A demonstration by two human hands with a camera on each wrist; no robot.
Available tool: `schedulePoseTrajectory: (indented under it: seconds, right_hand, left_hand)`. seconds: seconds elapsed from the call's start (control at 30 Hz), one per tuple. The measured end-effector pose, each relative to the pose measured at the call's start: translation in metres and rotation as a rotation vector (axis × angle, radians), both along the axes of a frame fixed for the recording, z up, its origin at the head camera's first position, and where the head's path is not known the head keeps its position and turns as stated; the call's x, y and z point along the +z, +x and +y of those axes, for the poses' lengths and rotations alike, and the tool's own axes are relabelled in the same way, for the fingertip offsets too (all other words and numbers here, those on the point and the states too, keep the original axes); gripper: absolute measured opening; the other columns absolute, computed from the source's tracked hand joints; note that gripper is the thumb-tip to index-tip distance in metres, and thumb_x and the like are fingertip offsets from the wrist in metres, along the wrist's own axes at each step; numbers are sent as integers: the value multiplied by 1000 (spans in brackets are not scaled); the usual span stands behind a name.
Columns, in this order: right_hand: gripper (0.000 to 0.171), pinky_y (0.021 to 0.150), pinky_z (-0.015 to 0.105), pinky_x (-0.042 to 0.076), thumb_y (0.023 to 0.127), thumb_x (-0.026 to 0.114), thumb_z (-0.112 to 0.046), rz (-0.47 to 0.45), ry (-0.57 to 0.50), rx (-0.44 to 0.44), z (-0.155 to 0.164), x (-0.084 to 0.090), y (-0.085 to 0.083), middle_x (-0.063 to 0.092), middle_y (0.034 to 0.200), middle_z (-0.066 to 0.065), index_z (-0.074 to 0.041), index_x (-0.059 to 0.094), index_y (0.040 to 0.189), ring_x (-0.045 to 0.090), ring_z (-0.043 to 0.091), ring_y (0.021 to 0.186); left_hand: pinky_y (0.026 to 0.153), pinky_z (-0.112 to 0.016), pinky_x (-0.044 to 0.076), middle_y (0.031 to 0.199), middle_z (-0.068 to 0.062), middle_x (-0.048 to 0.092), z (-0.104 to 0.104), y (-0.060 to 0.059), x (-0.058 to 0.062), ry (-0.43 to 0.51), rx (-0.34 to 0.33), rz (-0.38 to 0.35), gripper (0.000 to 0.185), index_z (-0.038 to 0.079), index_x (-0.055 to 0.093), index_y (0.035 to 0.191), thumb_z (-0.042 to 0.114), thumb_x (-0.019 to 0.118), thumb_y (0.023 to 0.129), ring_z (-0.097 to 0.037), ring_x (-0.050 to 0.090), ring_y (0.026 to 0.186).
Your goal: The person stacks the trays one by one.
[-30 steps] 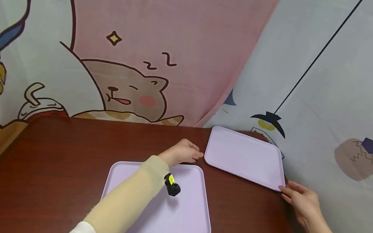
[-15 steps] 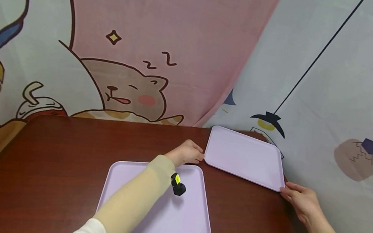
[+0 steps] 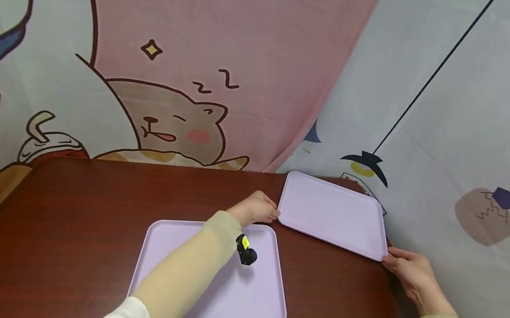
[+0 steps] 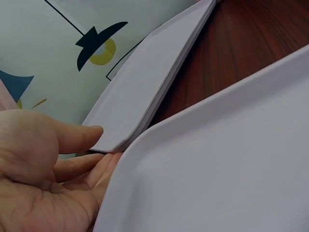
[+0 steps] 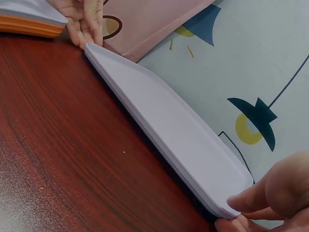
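Observation:
Two lilac trays lie on a dark wooden table. My left hand [image 3: 255, 209] reaches over the near tray [image 3: 238, 295] and pinches the near-left corner of the far tray [image 3: 331, 216]. The left wrist view shows the thumb of that hand [image 4: 43, 164] on top of the far tray [image 4: 145, 92] and the fingers beneath it, beside the near tray [image 4: 217, 169]. My right hand [image 3: 410, 273] holds the far tray's near-right corner. In the right wrist view the right hand [image 5: 285, 193] has its thumb on the tray [image 5: 178, 130] and its fingertips under it.
The table [image 3: 86, 212] stretches bare to the left. Cartoon-printed cloth [image 3: 199, 67] hangs close behind and along the right side, touching the far tray's back edge. Black wrist cameras sit on both sleeves.
My left hand has slid slightly right, onto the far tray's corner. The right hand has stayed at its corner. Both trays lie where they were.

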State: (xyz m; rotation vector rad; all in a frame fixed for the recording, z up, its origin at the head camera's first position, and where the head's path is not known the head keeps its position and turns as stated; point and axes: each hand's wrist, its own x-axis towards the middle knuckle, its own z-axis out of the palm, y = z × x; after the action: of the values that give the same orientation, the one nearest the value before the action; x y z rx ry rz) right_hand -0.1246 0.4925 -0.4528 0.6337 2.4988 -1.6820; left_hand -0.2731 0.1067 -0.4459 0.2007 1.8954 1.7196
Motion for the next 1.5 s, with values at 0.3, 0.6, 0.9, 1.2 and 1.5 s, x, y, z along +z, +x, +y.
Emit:
schedulePoseTrajectory:
  seconds: [0.3,0.6,0.9,1.2,1.5]
  right_hand:
    - [60,83,27,61,109,57,-7,-14,40,13,-1,3,0,31,151,49,26,28,150,68,5,91]
    - [58,81,27,62,106,59,2,27,-89,-16,2,2,4,49,132,39,28,30,148,68,6,86]
    - [61,81,27,62,104,60,5,46,-146,-94,-2,3,8,39,141,41,25,28,152,68,6,85]
    - [59,81,23,61,104,56,6,66,-126,-66,-3,6,12,43,140,41,27,25,151,65,3,88]
    - [68,80,24,61,102,59,9,94,-205,20,-1,13,21,66,105,-1,28,17,152,68,7,89]
  left_hand:
    - [98,-42,58,102,-18,66,4,-2,1,-5,40,-16,26,-20,63,121,-6,66,99,-33,67,107]
    - [95,-41,60,107,-21,67,8,0,-4,22,113,-18,24,-20,66,118,-5,67,100,-31,70,102]
    - [92,-39,60,113,-22,60,15,7,1,33,178,-13,25,-17,56,118,-7,68,98,-32,71,106]
    - [90,-37,61,121,-25,60,17,14,6,48,215,-29,34,-19,52,128,-9,64,98,-29,70,106]
    - [89,-39,62,117,-22,68,12,19,9,87,244,-13,34,-17,62,131,-11,59,97,-28,72,101]
